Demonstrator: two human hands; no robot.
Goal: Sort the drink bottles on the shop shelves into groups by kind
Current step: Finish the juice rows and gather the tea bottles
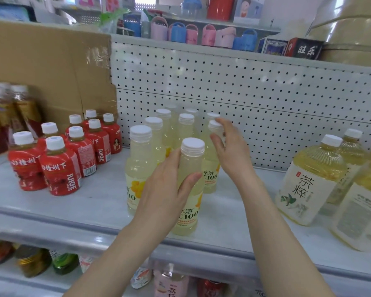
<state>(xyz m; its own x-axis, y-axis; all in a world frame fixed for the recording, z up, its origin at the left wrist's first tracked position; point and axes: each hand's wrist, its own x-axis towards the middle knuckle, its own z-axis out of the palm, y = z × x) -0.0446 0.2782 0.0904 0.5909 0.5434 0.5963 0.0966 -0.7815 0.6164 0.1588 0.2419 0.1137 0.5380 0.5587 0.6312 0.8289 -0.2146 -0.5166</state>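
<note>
Now my left hand [169,185] curls round the lemon bottle [192,161] mid-body; it's probably heavy and slick. My right hand [229,151], at one o'clock, has slack fingers and holds nothing.

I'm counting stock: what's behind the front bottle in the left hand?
More pale-yellow bottles with white caps, in rows back to the pegboard; the right hand is at one. Their lower parts are covered by the front bottle and left hand.
</note>
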